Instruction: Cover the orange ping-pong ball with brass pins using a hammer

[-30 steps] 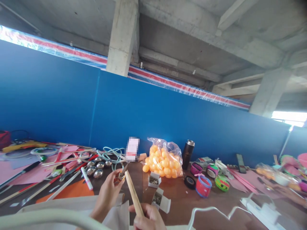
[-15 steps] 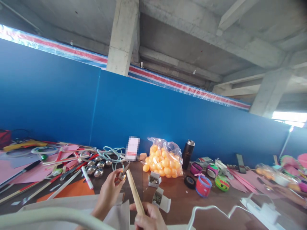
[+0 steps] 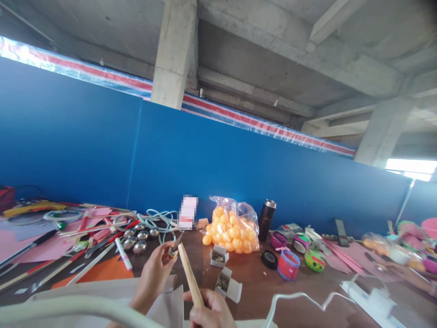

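Note:
My left hand (image 3: 155, 273) is closed around a small tool with a pointed metal blade (image 3: 178, 240), which may be scissors; most of it is hidden by the fingers. The blade tip points up and away, close beside the far end of a pale wooden stick (image 3: 191, 275). Wrapped around the stick's near end is my right hand (image 3: 211, 310), so the stick slants up and to the left. Just beyond the right hand lie two small open white boxes (image 3: 235, 291) of little metal pieces.
A clear bag of orange balls (image 3: 235, 232) stands behind the boxes, beside a black bottle (image 3: 267, 221). Shiny metal balls (image 3: 139, 246), sticks and paper crowd the left. Black tape (image 3: 269, 259), a power strip (image 3: 367, 305) and another person's hand (image 3: 414, 278) are at right.
Almost nothing differs. Both hands keep their holds, and the wooden stick has shifted very slightly left in view.

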The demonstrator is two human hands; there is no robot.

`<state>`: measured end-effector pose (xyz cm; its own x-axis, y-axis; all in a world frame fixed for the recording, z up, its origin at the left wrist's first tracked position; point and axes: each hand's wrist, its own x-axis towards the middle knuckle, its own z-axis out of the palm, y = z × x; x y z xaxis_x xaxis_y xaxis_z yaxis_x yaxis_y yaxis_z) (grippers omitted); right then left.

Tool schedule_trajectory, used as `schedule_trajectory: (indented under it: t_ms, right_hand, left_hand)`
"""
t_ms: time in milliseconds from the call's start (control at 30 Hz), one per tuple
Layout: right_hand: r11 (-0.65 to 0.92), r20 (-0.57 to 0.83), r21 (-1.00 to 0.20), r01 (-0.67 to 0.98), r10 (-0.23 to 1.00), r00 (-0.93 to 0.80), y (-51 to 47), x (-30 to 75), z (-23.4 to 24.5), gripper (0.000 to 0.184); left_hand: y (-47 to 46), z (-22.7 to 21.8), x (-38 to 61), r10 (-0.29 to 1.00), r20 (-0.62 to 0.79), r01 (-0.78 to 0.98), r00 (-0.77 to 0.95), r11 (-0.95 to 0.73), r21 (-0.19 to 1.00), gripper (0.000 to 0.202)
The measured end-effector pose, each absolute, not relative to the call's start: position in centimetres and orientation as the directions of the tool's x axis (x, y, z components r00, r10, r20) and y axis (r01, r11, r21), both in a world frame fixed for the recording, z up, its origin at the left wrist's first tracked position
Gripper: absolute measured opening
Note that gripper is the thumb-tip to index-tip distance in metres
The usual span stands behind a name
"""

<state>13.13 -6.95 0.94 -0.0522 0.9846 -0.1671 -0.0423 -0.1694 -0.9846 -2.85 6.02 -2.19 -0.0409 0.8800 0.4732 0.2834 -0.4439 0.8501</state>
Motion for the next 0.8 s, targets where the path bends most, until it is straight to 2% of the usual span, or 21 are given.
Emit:
schedule_trajectory:
  t_ms: [233,400,533,800]
  right_hand:
    - [-0.193,-0.192,-0.981,-0.014,0.979,-0.064,-7.21,13.09,1.62,0.049]
    - [-0.146,-0.143,-0.989,-0.033,0.987,-0.075,-6.99,13.09,1.48,0.05]
    - [-0.184,-0.181,-0.982,-0.032,0.981,-0.07,-6.94,13.12,1.44,0.049]
    - [-0.163,-0.161,-0.986,-0.025,0.984,-0.077,-6.79,13.19,1.26,0.048]
  left_hand:
    - [6.06,-2.21,-2.87,0.868,0.496,0.289,-0.031,-0.467,0.836,0.031]
    - [5.97,-2.13,-2.9,0.871,0.49,0.298,-0.038,-0.458,0.838,0.032]
    - [5.98,-2.18,-2.96,0.873,0.487,0.305,-0.035,-0.455,0.837,0.031]
    - [5.84,-1.91,-2.85,0.872,0.486,0.31,-0.053,-0.448,0.838,0.031]
